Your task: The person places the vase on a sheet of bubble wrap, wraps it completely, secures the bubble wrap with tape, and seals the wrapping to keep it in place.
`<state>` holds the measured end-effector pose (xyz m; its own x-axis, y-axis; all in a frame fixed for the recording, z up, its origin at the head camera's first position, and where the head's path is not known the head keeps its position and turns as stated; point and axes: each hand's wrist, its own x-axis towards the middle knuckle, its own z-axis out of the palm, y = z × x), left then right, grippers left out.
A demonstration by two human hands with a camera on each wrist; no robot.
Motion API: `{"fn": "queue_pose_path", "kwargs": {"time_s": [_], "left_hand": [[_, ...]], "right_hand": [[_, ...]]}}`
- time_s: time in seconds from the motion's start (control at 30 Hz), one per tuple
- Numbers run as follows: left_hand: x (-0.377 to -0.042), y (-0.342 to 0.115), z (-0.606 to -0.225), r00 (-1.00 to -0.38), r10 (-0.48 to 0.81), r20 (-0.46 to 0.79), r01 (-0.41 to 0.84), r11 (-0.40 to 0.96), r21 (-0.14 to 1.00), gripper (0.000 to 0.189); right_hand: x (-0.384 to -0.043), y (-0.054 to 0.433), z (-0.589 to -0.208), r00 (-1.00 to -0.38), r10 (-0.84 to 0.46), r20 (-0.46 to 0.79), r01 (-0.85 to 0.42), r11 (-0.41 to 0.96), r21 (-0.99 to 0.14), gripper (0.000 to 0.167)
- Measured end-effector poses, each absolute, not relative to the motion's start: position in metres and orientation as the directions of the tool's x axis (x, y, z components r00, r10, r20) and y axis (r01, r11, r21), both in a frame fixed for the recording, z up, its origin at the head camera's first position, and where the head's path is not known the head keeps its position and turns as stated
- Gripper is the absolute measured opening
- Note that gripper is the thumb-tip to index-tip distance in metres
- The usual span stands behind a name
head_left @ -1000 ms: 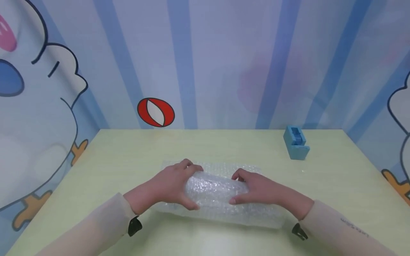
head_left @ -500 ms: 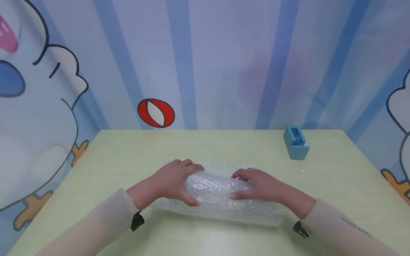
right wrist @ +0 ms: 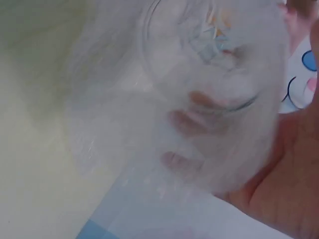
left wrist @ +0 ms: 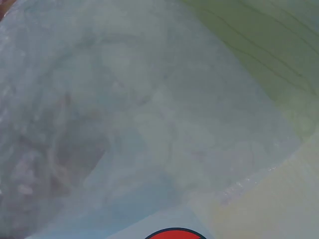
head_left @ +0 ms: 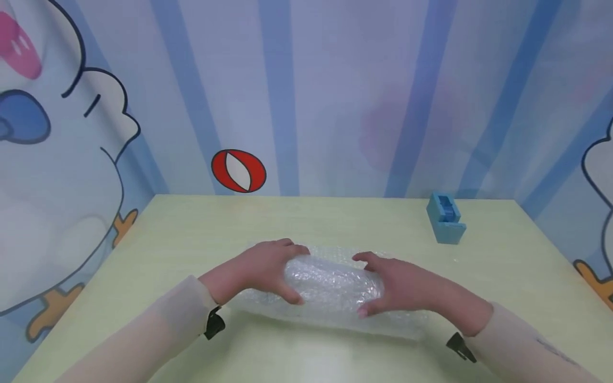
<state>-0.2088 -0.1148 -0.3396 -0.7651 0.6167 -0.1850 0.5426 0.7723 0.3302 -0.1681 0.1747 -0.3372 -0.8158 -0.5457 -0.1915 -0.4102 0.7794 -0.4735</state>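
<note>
A loosely rolled bundle of clear bubble wrap [head_left: 330, 279] lies across the table, its loose edges spread flat behind and in front. My left hand [head_left: 265, 268] grips the roll's left part, thumb on the near side and fingers over the far side. At the right end my right hand [head_left: 407, 284] curls round it, thumb in front and fingers behind. In the right wrist view, a round transparent rim, like that of a glass [right wrist: 146, 47], shows through the film, with fingertips blurred behind. Hazy bubble wrap [left wrist: 199, 114] covers most of the left wrist view.
A blue tape dispenser [head_left: 446, 234] stands toward the back right of the pale yellow-green table [head_left: 306, 213]. Behind the table rises a blue striped backdrop [head_left: 330, 96] with cartoon prints, and similar panels flank both sides.
My right hand has shifted slightly to the right along the roll, toward its end. The left hand keeps its hold, and the head view has turned a little.
</note>
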Motion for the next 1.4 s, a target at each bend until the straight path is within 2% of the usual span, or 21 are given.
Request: {"fn": "queue_pose_path", "kwargs": {"time_s": [0.07,0.13,0.33,0.47,0.6,0.8,0.97,1.1,1.2,1.3,1.4], "left_hand": [[-0.211,-0.114,-0.340,-0.773,0.604,-0.194,0.520,0.778,0.352,0.088],[-0.213,-0.114,-0.340,-0.779,0.593,-0.204,0.499,0.783,0.371,0.089],[-0.223,-0.115,-0.334,-0.777,0.575,-0.259,0.447,0.792,0.417,0.097],[-0.229,-0.117,-0.332,-0.759,0.583,-0.291,0.447,0.791,0.419,0.087],[-0.232,-0.118,-0.329,-0.750,0.592,-0.295,0.488,0.797,0.357,0.077],[-0.235,-0.117,-0.325,-0.738,0.592,-0.324,0.485,0.799,0.355,0.076],[-0.234,-0.113,-0.324,-0.738,0.581,-0.342,0.463,0.805,0.371,0.082],[-0.229,-0.111,-0.324,-0.735,0.598,-0.319,0.489,0.794,0.361,0.076],[-0.226,-0.111,-0.325,-0.718,0.609,-0.338,0.508,0.790,0.344,0.081],[-0.227,-0.110,-0.328,-0.701,0.616,-0.360,0.500,0.784,0.368,0.091],[-0.232,-0.108,-0.331,-0.690,0.628,-0.361,0.495,0.772,0.398,0.092]], "right_hand": [[-0.163,0.173,-0.339,-0.809,-0.553,-0.198,-0.433,0.789,-0.435,0.111],[-0.161,0.172,-0.344,-0.810,-0.559,-0.178,-0.457,0.791,-0.408,0.116],[-0.169,0.171,-0.355,-0.818,-0.560,-0.129,-0.476,0.787,-0.392,0.109],[-0.176,0.171,-0.357,-0.806,-0.573,-0.150,-0.475,0.776,-0.415,0.111],[-0.183,0.172,-0.358,-0.795,-0.584,-0.165,-0.471,0.765,-0.440,0.109],[-0.191,0.175,-0.359,-0.780,-0.596,-0.193,-0.462,0.756,-0.464,0.097],[-0.194,0.178,-0.357,-0.757,-0.620,-0.208,-0.478,0.742,-0.470,0.097],[-0.198,0.179,-0.354,-0.754,-0.610,-0.245,-0.459,0.755,-0.468,0.098],[-0.201,0.181,-0.354,-0.747,-0.610,-0.263,-0.449,0.755,-0.477,0.098],[-0.205,0.184,-0.355,-0.740,-0.613,-0.276,-0.437,0.751,-0.495,0.097],[-0.208,0.188,-0.356,-0.741,-0.602,-0.297,-0.405,0.754,-0.517,0.097]]}}
